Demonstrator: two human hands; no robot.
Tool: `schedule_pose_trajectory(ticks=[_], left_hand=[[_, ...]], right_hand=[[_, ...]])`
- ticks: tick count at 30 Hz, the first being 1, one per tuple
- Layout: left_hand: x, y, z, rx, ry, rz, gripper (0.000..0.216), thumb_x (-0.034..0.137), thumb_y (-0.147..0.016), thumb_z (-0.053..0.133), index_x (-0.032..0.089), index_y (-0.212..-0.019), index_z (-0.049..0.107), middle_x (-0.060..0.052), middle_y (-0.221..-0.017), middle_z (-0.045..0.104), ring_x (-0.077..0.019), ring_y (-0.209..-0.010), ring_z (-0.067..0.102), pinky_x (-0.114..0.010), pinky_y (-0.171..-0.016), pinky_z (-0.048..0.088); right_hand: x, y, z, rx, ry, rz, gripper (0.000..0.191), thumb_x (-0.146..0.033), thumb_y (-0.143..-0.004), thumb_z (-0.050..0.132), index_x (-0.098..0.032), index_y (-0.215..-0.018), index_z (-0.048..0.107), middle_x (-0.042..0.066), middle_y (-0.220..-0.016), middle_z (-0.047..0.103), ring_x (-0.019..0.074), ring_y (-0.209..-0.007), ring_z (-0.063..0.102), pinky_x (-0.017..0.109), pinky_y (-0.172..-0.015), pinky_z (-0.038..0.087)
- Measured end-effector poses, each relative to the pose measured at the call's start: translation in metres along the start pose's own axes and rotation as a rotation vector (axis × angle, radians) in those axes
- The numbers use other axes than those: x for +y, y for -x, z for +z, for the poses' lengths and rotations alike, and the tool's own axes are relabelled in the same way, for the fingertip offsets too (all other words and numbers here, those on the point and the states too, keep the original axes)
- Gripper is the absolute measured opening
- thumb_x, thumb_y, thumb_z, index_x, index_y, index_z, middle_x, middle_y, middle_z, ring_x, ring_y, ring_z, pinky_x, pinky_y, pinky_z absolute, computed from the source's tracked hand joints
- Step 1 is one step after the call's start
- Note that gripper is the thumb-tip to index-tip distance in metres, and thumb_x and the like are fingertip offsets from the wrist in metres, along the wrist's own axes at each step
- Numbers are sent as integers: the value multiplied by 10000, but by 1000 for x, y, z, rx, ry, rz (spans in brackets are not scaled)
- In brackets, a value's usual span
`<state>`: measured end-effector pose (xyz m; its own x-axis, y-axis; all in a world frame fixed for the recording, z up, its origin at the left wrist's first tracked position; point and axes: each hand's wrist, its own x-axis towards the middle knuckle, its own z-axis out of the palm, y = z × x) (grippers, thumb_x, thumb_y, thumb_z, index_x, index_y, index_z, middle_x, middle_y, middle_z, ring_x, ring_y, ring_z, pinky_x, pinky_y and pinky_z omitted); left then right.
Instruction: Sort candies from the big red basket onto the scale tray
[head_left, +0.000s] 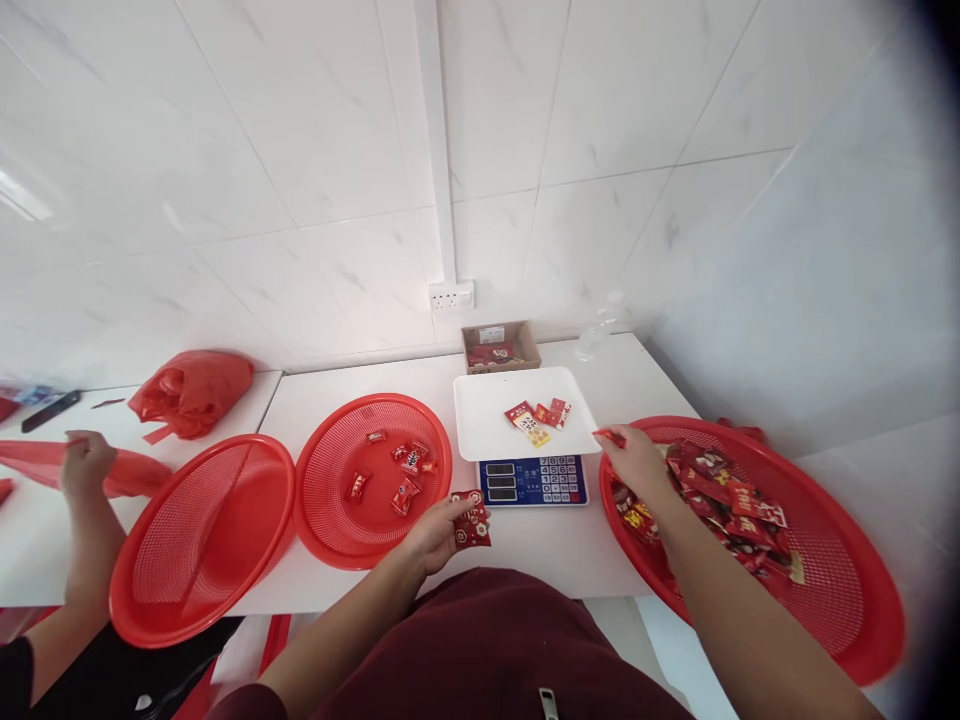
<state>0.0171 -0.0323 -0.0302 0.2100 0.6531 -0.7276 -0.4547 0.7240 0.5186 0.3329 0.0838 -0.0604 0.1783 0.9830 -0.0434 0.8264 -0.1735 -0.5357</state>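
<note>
At the far left of the frame a co-worker's hand [84,462] grips a red plastic bag [127,472], with a second, crumpled red bag [193,390] on the table behind it. Next come two red mesh baskets: an empty basket [202,540] tilted at the table's edge, and a middle basket [373,478] holding a few wrapped candies [405,470]. At lower centre the left hand [435,535] is closed around a red packet [471,520]. Above it stands a scale [532,478] whose white tray [495,415] carries several small packets [538,415]. The right hand [637,462] pinches what seems to be one red candy [609,436] beside the tray. A large basket [840,570] of candies fills the lower right.
</note>
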Motion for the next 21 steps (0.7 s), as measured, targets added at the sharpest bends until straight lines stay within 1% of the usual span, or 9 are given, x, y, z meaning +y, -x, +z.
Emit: schedule_pose_trajectory(ticks=[1, 4, 6, 7, 8, 10, 14, 17, 21], left_hand=[[0, -1, 0, 3, -1, -3, 209, 222, -810, 651, 108, -969, 576, -81, -807, 691, -144, -648, 659, -275, -638, 520], [-1, -4, -2, 5, -2, -18, 239, 239, -793, 675, 111, -965, 569, -75, -796, 691, -142, -618, 656, -273, -627, 517], [-2, -7, -2, 2, -5, -28, 250, 251, -781, 690, 118, -950, 562, -69, -789, 692, -139, -604, 654, -269, -620, 514], [-2, -9, -1, 0, -7, -30, 248, 253, -778, 693, 122, -940, 559, -65, -785, 691, -138, -600, 654, -266, -618, 512], [-2, -10, 0, -2, -7, -29, 247, 254, -776, 695, 125, -934, 556, -62, -781, 690, -137, -601, 654, -264, -619, 511], [-2, -10, 3, -5, -6, -20, 240, 252, -781, 690, 128, -935, 553, -59, -782, 689, -137, -610, 655, -263, -623, 510], [1, -6, 6, 43, -12, -15, 170, 222, -824, 628, 125, -942, 552, -72, -800, 694, -140, -625, 658, -273, -636, 513], [4, 1, 3, 80, 11, 1, 158, 209, -831, 614, 119, -950, 560, -82, -808, 695, -148, -641, 664, -275, -638, 515], [4, 6, -4, 118, 54, 15, 145, 201, -836, 605, 116, -947, 570, -79, -785, 694, -145, -614, 657, -275, -626, 517]], right_hand=[[14, 6, -9, -19, 10, 3, 270, -394, -796, 492, -211, -900, 662, 86, -962, 693, 234, -927, 612, 337, -789, 450], [52, 22, -27, -164, 96, 94, 195, -388, -705, 604, -224, -788, 671, 90, -841, 717, 262, -780, 645, 369, -692, 469], [62, 25, -30, -169, 124, 124, 220, -384, -686, 627, -219, -820, 686, 111, -869, 723, 282, -789, 653, 383, -683, 475], [60, 23, -28, -145, 114, 112, 250, -390, -700, 614, -220, -866, 690, 115, -916, 723, 284, -826, 655, 384, -706, 478], [53, 19, -25, -119, 89, 84, 283, -398, -726, 588, -223, -926, 686, 112, -978, 717, 277, -875, 652, 379, -742, 479], [28, 6, -14, -110, 35, 25, 343, -396, -771, 539, -233, -1049, 659, 91, -1078, 696, 251, -959, 638, 357, -815, 470], [-26, -26, 16, -189, 26, 10, 476, -373, -784, 553, -240, -1240, 564, 90, -1140, 667, 230, -1010, 622, 327, -849, 459], [-47, -40, 37, -211, 44, -1, 493, -381, -775, 575, -260, -1252, 557, 94, -1131, 657, 235, -1004, 623, 331, -839, 458], [-63, -42, 57, -240, 43, -26, 467, -366, -749, 605, -250, -1202, 603, 114, -1143, 629, 236, -965, 631, 333, -827, 457]])
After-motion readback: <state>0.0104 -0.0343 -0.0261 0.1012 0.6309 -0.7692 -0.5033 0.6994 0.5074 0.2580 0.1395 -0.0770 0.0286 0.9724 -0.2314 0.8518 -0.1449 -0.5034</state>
